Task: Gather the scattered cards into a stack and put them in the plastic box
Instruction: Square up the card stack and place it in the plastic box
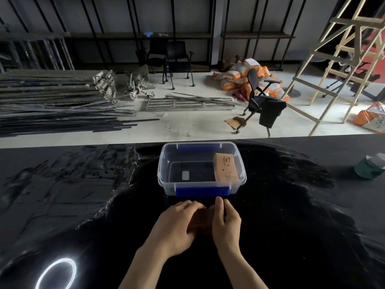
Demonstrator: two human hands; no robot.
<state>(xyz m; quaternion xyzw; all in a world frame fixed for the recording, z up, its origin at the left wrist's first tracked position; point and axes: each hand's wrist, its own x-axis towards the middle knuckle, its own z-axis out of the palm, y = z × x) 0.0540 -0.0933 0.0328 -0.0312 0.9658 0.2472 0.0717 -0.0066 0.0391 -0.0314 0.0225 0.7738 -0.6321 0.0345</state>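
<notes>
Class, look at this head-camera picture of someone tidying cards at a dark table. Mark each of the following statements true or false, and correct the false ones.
1. The plastic box has its lid on. False: it is open, with no lid on it.
2. A tan carton leans inside the box at its right side. True.
3. Both hands are around a brownish stack of cards on the table in front of the box. True: the left hand and right hand flank it.
4. The stack of cards already lies in the box. False: it is outside, near the box's blue clip.
5. A green jar stands at the table's far left. False: it is at the right.
</notes>
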